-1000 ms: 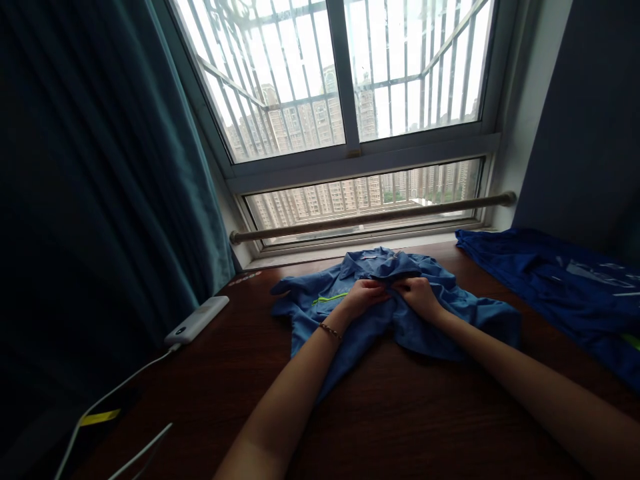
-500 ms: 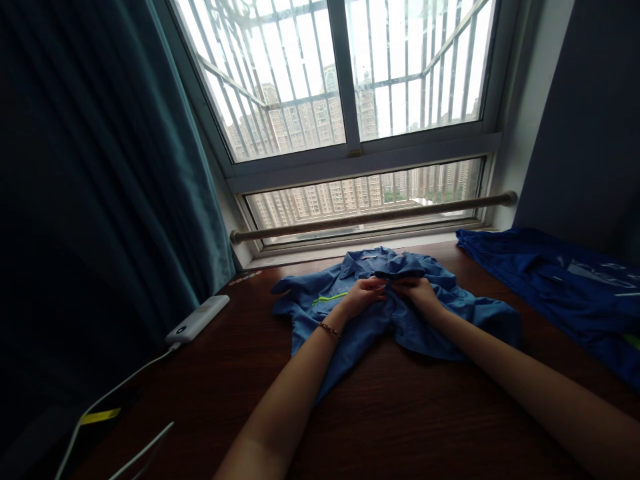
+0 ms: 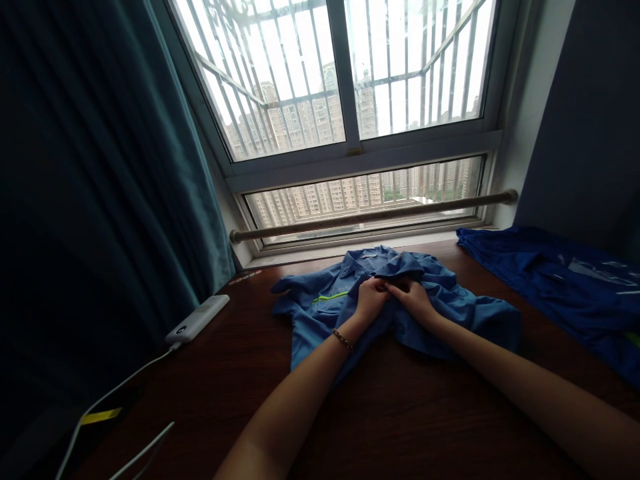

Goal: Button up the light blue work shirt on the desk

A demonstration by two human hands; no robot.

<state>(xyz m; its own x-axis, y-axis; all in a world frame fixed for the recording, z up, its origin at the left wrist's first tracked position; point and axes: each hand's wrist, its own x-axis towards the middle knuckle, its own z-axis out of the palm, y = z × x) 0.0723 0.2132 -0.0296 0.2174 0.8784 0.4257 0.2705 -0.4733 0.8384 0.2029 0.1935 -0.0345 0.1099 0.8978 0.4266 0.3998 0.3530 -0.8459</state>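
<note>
A blue collared shirt [image 3: 320, 340] with a bright green trim line on its chest lies spread on the dark wooden surface, collar toward the window. My left hand [image 3: 370, 298], with a beaded bracelet at the wrist, pinches the shirt's front near its middle. Close against it, my right hand [image 3: 414, 300] also has its fingers closed on the front edge of the cloth. The fingertips of both hands meet below a raised fold. What exactly lies between them, a button or just cloth, is too small and dark to tell.
Blue printed fabric [image 3: 565, 280] lies at the right. On the left sits a white power bank [image 3: 197, 320] with a white cable [image 3: 123, 385], beside a blue curtain [image 3: 200, 220]. A rail [image 3: 375, 217] crosses the window at the back. Small round discs [image 3: 245, 276] lie near the curtain.
My left hand has shifted slightly right, its fingers now curled tighter against the right hand's fingertips. My right hand has turned a little, and the shirt's lower front edge has drawn up.
</note>
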